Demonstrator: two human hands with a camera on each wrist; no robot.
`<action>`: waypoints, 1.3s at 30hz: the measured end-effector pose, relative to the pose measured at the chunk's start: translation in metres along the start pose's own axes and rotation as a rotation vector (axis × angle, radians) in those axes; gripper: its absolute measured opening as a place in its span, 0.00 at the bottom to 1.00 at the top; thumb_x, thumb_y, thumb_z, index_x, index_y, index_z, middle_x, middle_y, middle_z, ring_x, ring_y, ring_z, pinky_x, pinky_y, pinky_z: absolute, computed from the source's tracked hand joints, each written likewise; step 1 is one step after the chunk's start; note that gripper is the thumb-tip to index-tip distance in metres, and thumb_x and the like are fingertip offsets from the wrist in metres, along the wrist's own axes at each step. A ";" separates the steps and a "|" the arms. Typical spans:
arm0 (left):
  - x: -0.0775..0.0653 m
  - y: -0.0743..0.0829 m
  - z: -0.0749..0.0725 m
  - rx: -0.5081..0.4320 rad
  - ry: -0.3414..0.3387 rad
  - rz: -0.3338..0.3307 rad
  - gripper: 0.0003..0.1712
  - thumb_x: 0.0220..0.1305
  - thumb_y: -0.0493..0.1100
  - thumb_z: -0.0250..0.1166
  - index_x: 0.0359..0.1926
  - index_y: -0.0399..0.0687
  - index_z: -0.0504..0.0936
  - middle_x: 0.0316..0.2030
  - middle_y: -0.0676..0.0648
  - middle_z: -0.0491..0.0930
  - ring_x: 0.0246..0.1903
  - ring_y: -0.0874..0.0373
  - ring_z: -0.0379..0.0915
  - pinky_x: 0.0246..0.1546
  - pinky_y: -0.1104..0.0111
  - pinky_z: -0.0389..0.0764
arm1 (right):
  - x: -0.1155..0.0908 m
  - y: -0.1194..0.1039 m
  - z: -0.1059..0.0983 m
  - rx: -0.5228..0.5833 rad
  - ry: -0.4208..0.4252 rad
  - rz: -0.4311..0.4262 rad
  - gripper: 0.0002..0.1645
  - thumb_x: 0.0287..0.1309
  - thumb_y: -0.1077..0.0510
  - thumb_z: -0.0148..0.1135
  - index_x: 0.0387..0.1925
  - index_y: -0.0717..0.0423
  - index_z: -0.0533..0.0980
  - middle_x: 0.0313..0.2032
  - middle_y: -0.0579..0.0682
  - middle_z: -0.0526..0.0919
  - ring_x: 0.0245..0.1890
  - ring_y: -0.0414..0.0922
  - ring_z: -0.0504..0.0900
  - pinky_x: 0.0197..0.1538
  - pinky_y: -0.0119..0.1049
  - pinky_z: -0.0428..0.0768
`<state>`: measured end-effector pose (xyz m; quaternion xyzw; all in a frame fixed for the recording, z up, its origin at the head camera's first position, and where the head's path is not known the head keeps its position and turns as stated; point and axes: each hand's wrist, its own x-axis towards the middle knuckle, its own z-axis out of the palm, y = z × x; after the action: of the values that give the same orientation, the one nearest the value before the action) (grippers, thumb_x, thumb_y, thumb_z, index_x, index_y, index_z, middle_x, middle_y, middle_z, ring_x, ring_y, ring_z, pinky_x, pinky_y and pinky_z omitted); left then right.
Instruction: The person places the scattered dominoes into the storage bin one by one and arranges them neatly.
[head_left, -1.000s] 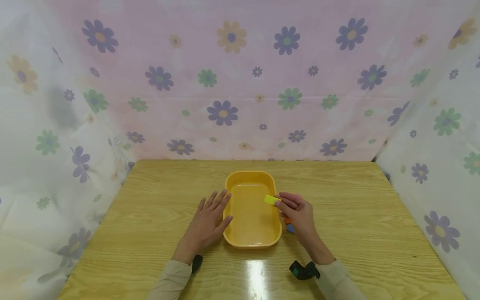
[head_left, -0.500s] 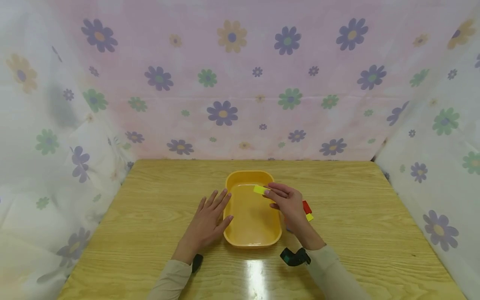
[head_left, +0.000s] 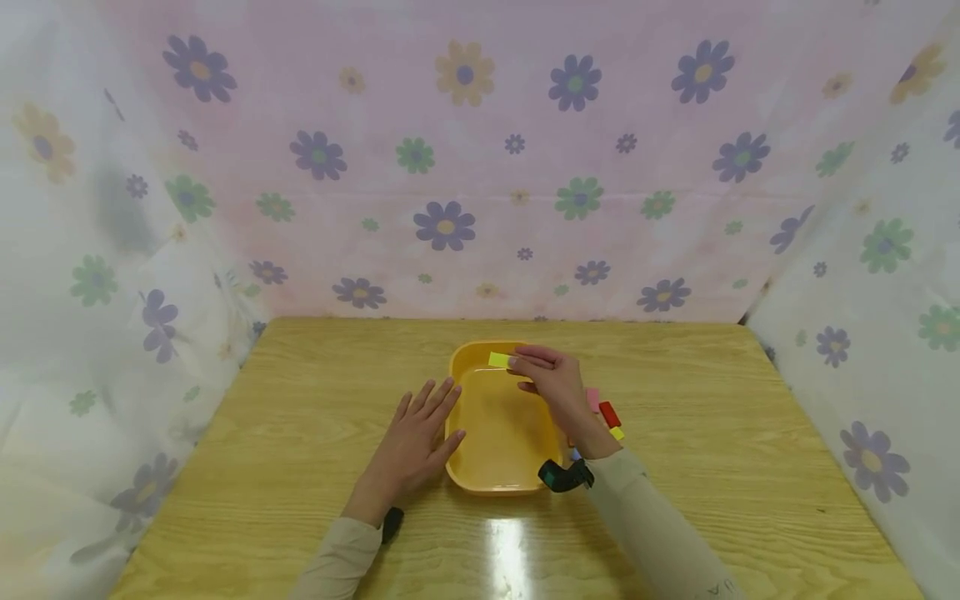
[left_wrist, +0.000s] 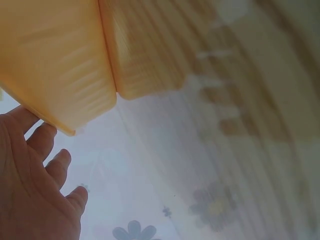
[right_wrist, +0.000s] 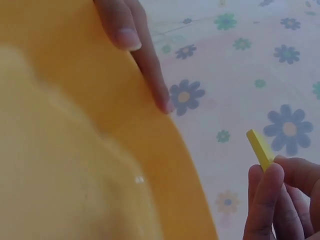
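A yellow plastic basin point(head_left: 504, 490) stands on the table. My left hand point(head_left: 412, 442) rests at its left rim, fingers straight and spread; the left wrist view shows fingertips point(left_wrist: 44, 131) against the outside of the wall. Between thumb and fingers my right hand point(head_left: 557, 387) pinches a small flat yellow block point(head_left: 498, 360) by one end. It is over the far part of the basin, and in the right wrist view the yellow block point(right_wrist: 259, 149) points upward out of the grip.
Right of the basin lie a pink block point(head_left: 592, 399), a red block point(head_left: 610, 414) and a second yellow block point(head_left: 617, 433). A blue block point(head_left: 575, 454) shows partly beside the right wrist. Flowered cloth point(head_left: 495, 167) encloses the wooden table point(head_left: 322, 358) at back and sides.
My right hand has carried the yellow block left and farther back over the basin, uncovering the pink, red and second yellow blocks. My left hand has stayed at the rim.
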<state>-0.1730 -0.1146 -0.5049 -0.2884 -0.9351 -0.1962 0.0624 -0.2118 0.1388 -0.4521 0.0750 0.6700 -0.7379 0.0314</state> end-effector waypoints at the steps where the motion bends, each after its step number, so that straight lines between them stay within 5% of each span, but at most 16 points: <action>1: 0.000 0.000 0.000 -0.001 0.000 -0.001 0.38 0.76 0.59 0.54 0.79 0.48 0.59 0.80 0.47 0.53 0.78 0.40 0.48 0.76 0.39 0.48 | 0.004 0.001 0.002 -0.001 -0.004 -0.008 0.25 0.63 0.58 0.70 0.59 0.66 0.79 0.51 0.54 0.88 0.41 0.41 0.90 0.42 0.32 0.87; 8: 0.001 -0.001 0.001 0.000 -0.001 0.002 0.38 0.76 0.59 0.54 0.79 0.49 0.59 0.79 0.48 0.54 0.79 0.42 0.47 0.75 0.39 0.49 | 0.028 0.011 0.010 -0.051 -0.025 -0.037 0.22 0.63 0.61 0.69 0.56 0.70 0.80 0.46 0.59 0.89 0.38 0.44 0.90 0.40 0.32 0.87; 15: 0.005 -0.001 0.001 -0.001 -0.036 0.012 0.39 0.77 0.60 0.52 0.80 0.49 0.57 0.80 0.48 0.52 0.79 0.43 0.45 0.76 0.40 0.47 | 0.044 0.018 0.020 -0.080 0.045 -0.040 0.17 0.61 0.62 0.71 0.50 0.68 0.83 0.43 0.61 0.90 0.36 0.46 0.91 0.40 0.37 0.88; 23: 0.000 -0.004 0.002 0.018 -0.007 0.006 0.38 0.77 0.60 0.52 0.79 0.49 0.58 0.79 0.48 0.54 0.78 0.42 0.48 0.75 0.39 0.50 | 0.059 0.033 0.038 -0.227 0.038 -0.029 0.14 0.59 0.63 0.72 0.45 0.69 0.85 0.40 0.63 0.89 0.33 0.50 0.90 0.39 0.39 0.88; 30: 0.000 -0.004 0.001 0.023 -0.002 0.022 0.38 0.77 0.59 0.53 0.79 0.47 0.59 0.79 0.47 0.55 0.78 0.43 0.48 0.75 0.39 0.51 | 0.063 0.039 0.041 -0.330 0.039 0.019 0.12 0.55 0.65 0.74 0.41 0.68 0.85 0.36 0.61 0.88 0.21 0.40 0.84 0.31 0.31 0.86; 39: -0.001 -0.002 0.000 -0.003 -0.008 0.013 0.38 0.76 0.58 0.54 0.79 0.47 0.59 0.79 0.47 0.55 0.78 0.42 0.48 0.75 0.40 0.49 | 0.062 0.044 0.042 -0.517 0.060 -0.086 0.10 0.49 0.68 0.77 0.33 0.69 0.84 0.27 0.58 0.86 0.16 0.38 0.78 0.26 0.32 0.84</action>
<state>-0.1734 -0.1167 -0.5053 -0.2952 -0.9332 -0.1960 0.0596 -0.2699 0.0960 -0.5008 0.0579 0.8395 -0.5403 -0.0018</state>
